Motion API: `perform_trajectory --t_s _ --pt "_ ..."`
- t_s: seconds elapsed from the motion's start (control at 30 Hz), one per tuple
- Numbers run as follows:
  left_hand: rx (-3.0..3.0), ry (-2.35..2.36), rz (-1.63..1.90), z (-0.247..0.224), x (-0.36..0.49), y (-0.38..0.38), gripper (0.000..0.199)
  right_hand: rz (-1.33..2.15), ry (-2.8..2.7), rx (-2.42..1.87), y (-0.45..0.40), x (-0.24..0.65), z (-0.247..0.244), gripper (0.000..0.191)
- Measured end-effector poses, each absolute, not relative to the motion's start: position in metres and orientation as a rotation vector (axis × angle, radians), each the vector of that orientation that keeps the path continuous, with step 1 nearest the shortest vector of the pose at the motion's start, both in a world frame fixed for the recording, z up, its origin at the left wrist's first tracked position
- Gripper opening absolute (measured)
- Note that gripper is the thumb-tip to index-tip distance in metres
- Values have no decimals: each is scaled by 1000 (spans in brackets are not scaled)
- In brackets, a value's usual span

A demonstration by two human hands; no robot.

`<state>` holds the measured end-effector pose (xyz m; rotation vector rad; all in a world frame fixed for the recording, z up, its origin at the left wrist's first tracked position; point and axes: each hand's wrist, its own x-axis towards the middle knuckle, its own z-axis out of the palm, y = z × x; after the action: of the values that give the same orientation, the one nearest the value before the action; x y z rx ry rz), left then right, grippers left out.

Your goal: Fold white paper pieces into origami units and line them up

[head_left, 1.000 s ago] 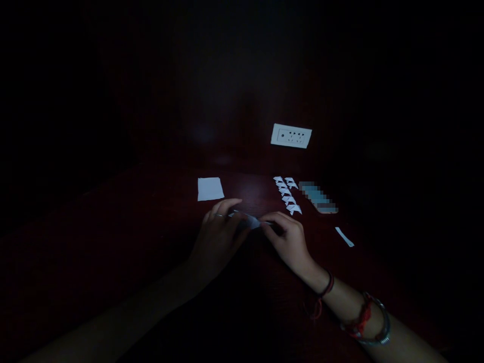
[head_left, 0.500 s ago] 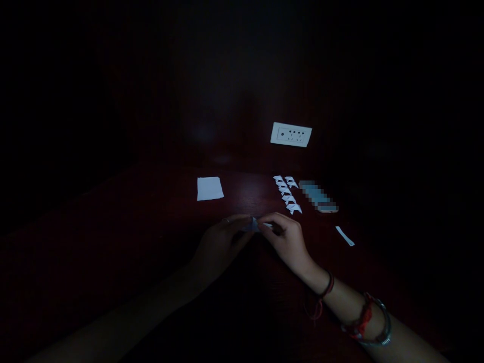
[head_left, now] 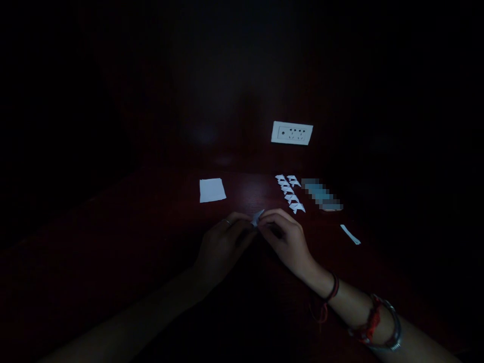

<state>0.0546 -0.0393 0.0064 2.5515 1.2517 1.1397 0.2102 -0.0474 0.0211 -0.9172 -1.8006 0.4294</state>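
Observation:
A small piece of folded white paper (head_left: 257,217) is pinched between both hands over the dark red table, one corner pointing up and to the right. My left hand (head_left: 223,244) grips its left side, with a ring on one finger. My right hand (head_left: 285,234) closes thumb and fingers on its right side. The fingers cover much of the paper. Beyond my right hand lie several folded white paper pieces (head_left: 289,191) in a row, with a shorter second row beside it. A stack of white paper sheets (head_left: 212,190) rests farther off to the left.
A phone (head_left: 321,195), its screen blurred out, lies right of the folded pieces. Nearer on the right is a narrow white paper strip (head_left: 350,234). A white socket panel (head_left: 292,133) is on the dark wall behind the table (head_left: 151,217). The surroundings are very dark.
The folded paper in my hands has turned, and its tip now stands higher above my fingers. Both hands stay close together; the view has shifted slightly.

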Motion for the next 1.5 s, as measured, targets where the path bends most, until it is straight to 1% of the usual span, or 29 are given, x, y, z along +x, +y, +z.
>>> perform_trajectory --t_s 0.2,0.37,0.77,1.13,1.37,1.5 --pt "2577 1241 1153 8 55 -39 13 415 -1799 -923 -47 211 20 15" --pt "2633 1212 1184 9 56 -39 16 383 -1794 -950 -48 212 20 12" --pt "2632 1214 1193 10 58 -40 14 310 -1857 -992 -49 212 21 16" --pt "2587 1172 1232 7 60 -42 11 394 -1862 -982 -48 211 21 13" --pt "2489 1132 1259 8 61 -44 5 438 -1854 -963 -46 213 19 11" --pt "2471 1124 1264 8 61 -45 9 427 -1853 -967 -45 214 18 8"
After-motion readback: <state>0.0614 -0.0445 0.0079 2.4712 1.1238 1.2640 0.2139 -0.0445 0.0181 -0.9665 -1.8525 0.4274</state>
